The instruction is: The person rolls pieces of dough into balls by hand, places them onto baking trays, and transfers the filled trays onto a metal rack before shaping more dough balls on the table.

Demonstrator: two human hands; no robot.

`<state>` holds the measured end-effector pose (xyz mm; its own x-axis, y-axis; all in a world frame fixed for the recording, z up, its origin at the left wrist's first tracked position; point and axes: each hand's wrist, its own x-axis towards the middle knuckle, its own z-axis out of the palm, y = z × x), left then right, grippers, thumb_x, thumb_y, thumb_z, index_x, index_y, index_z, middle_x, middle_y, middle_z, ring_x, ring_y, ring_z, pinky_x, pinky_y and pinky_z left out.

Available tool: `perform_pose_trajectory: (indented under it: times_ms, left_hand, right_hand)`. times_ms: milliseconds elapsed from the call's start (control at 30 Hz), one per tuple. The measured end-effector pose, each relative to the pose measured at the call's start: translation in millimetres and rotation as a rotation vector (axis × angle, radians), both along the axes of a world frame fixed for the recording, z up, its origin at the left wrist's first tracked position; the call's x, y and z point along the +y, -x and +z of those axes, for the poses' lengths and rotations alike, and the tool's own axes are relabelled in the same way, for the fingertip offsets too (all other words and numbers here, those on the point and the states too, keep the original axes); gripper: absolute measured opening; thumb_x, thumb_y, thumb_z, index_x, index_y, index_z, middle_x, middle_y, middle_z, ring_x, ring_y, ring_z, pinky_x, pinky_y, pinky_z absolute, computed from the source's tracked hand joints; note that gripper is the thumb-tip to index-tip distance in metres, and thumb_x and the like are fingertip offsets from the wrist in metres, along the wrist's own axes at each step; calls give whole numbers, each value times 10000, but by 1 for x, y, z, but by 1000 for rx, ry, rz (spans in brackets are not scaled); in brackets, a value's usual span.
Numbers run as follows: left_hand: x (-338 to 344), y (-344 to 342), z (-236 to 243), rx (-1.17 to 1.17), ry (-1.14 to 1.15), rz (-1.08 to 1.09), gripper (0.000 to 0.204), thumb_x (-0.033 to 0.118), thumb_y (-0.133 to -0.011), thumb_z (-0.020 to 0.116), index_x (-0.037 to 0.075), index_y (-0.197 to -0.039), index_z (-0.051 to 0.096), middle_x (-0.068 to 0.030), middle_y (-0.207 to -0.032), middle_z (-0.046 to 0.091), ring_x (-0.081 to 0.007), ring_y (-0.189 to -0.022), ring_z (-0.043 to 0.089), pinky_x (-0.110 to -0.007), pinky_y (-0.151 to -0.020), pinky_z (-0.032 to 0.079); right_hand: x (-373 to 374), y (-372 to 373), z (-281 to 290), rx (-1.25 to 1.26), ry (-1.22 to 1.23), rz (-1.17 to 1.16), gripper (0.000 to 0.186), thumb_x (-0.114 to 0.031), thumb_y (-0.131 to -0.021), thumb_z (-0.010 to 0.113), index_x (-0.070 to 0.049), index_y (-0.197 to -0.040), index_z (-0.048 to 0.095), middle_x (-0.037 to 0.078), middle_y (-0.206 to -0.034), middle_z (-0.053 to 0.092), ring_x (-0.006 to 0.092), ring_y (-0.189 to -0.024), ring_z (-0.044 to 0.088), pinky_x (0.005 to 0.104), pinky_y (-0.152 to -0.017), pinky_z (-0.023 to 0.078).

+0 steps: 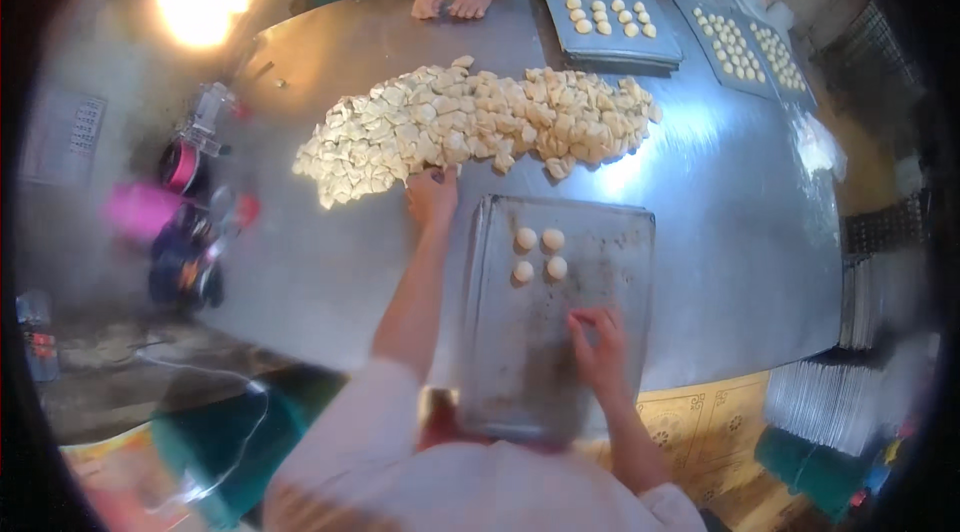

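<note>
A long heap of cut dough pieces [440, 117] lies across the middle of the metal table. My left hand [432, 196] reaches its near edge, fingers closed on a dough piece there, partly hidden by the hand. In front of me is a dark, worn baking tray [620, 242]. Two short rows of round dough balls [526, 239] sit on its upper left part. Over the tray's lower right my right hand [600, 344] hovers, thumb and fingers slightly bent and apart, nothing visible between them.
Across the table another person's closed hands [450, 4] rest on the edge. Stacked trays with dough balls [640, 44] stand at the far right, beside more filled trays [715, 54]. Pink and dark items [180, 167] line the left edge. Thin stacked trays [820, 407] stand lower right.
</note>
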<state>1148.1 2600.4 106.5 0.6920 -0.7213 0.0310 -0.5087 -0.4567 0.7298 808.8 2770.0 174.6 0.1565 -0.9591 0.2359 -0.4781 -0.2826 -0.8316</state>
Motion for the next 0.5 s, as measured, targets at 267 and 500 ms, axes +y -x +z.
perform_pose_trajectory:
  times_ms: [267,500]
  left_hand:
    - [-67,-16,5,-506,392,-42,259,298,-904,699,74,-1032,675,-157,-1174,625,-359,-1158,574,-557,-989,388]
    - [34,-63,51,-151,450,-329,160,165,-942,708,24,-1007,668,-175,-882,641,-382,-858,640,-466,-736,518]
  right_hand:
    - [49,-16,48,77,-136,-295,96,-66,-905,761,-16,-980,726,90,-875,703,185,-805,662,315,-773,526]
    - [-11,-86,55,67,-105,-119,187,-119,-892,771,-41,-1055,724,116,-972,680,236,-897,661,350,-790,520]
